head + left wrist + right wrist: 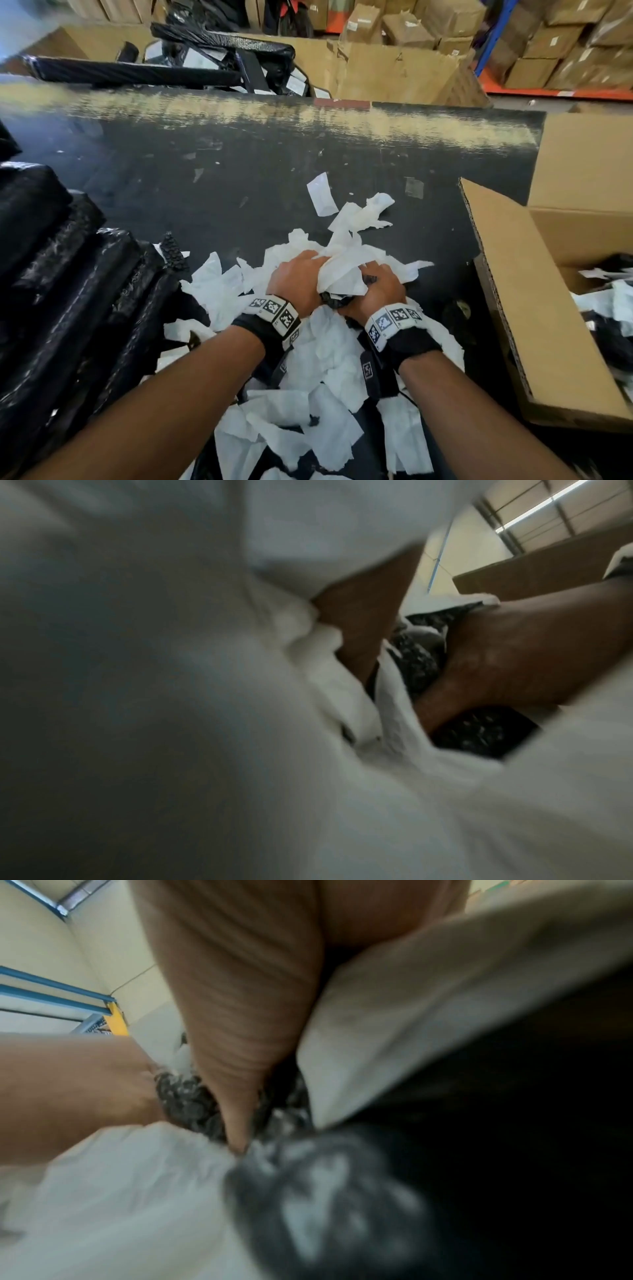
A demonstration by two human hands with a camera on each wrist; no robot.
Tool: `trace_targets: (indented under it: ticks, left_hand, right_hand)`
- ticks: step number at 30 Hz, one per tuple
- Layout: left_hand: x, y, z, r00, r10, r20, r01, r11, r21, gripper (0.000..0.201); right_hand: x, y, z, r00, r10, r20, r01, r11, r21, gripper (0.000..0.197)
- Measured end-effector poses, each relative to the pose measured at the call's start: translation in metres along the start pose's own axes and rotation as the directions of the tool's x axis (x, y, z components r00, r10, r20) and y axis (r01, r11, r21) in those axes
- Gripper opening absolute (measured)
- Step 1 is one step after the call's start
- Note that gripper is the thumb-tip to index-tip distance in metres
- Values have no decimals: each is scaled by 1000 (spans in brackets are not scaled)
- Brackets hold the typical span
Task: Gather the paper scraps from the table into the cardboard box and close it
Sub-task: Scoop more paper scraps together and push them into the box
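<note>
paper scraps [329,356] lie heaped on the table [205,164] at your 6 o'clock. your left hand [294,284] and right hand [373,291] both clench one white wad. squeeze it tight, trap the loose tails, then carry it low to the cardboard box [534,308] at 3 o'clock, flaps open.

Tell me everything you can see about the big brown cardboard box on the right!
The big brown cardboard box looks like plain corrugated card. It sits open at the right end of the black table, one flap standing up behind it. Inside lie white paper scraps and some black bits. Neither hand touches it; the right hand is the nearer one.
</note>
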State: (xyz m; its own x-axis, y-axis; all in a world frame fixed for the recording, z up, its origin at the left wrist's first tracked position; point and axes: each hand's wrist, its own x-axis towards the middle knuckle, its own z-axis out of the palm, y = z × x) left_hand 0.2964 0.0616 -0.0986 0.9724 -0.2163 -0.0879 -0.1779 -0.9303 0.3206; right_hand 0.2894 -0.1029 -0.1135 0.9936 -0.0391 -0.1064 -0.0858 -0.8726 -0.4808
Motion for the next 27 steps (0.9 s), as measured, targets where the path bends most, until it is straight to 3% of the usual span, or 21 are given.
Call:
trace_targets:
  ticks: [3,6,10,13,15,18,22,25,27]
  left_hand:
    - [-7,4,3,998,-53,-41,50,997,-50,51]
    - [-12,6,-3,990,-77,-121,63,991,-114,49]
    - [-22,7,-14,925,-89,-370,-25,956,-293,53]
    - [-29,8,-26,859,-123,-496,-73,931,-357,52]
    - [-32,7,-34,850,-113,-514,-81,937,-340,48]
    - [-38,0,-42,897,-84,-434,-36,965,-260,55]
    - [-41,-8,-47,936,-50,-349,13,994,-108,64]
    - [-43,-9,-51,917,5,-398,-33,998,-62,67]
    - [-46,-8,-52,887,24,-461,-78,992,-99,73]
  right_hand:
    - [-6,-7,0,990,-116,-84,113,993,-43,37]
    - [-10,-14,-13,973,-185,-142,187,982,3,25]
    - [-17,-30,-34,929,-256,-266,282,957,65,37]
    - [-21,-41,-43,903,-283,-324,323,943,76,60]
    - [-24,-47,-51,912,-271,-309,328,933,150,83]
    - [-31,-53,-62,890,-347,-298,427,863,271,97]
    - [-36,-47,-58,843,-484,-235,519,846,119,92]
    - [-34,-40,-51,821,-520,-233,546,836,58,76]
    - [-34,-39,-48,801,-518,-300,562,823,83,69]
